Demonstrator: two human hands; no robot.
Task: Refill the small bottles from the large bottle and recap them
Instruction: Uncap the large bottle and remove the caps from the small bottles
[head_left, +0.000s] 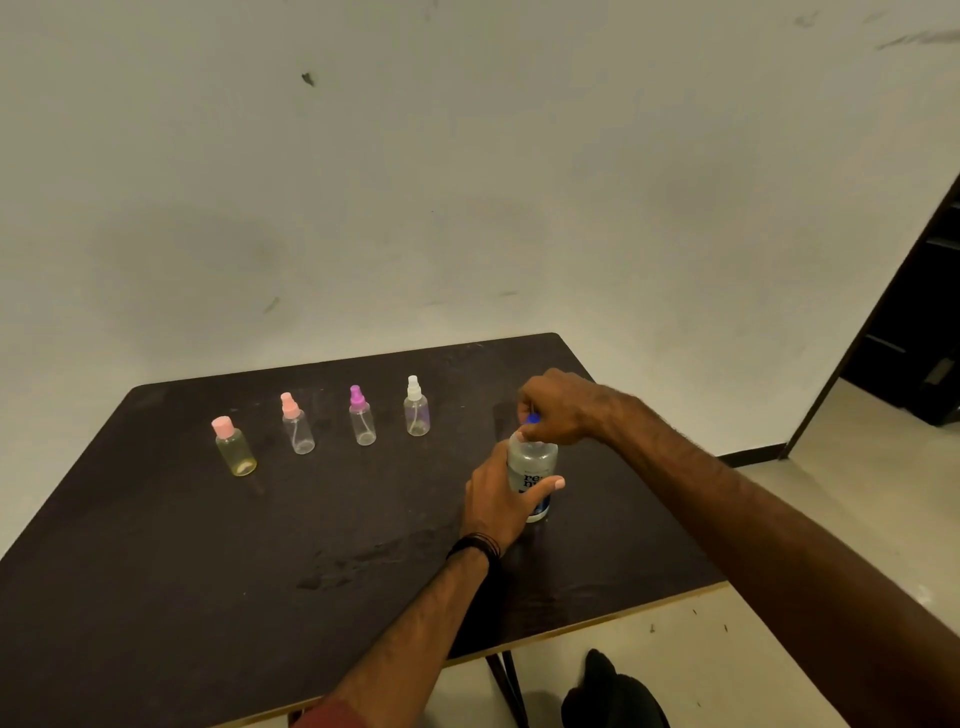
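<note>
L hand (497, 499) grips large bottle (532, 475), R hand (556, 408) pinches blue cap (532, 419)

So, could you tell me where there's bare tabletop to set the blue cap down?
Bare table lies between the small bottles and the near edge, left of the left hand. It is crowded around the large bottle, where the right hand grips the blue cap.

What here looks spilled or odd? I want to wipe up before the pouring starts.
A wet-looking smear glistens on the dark table near its middle, left of the left hand. All four small bottles stand upright and capped.
</note>
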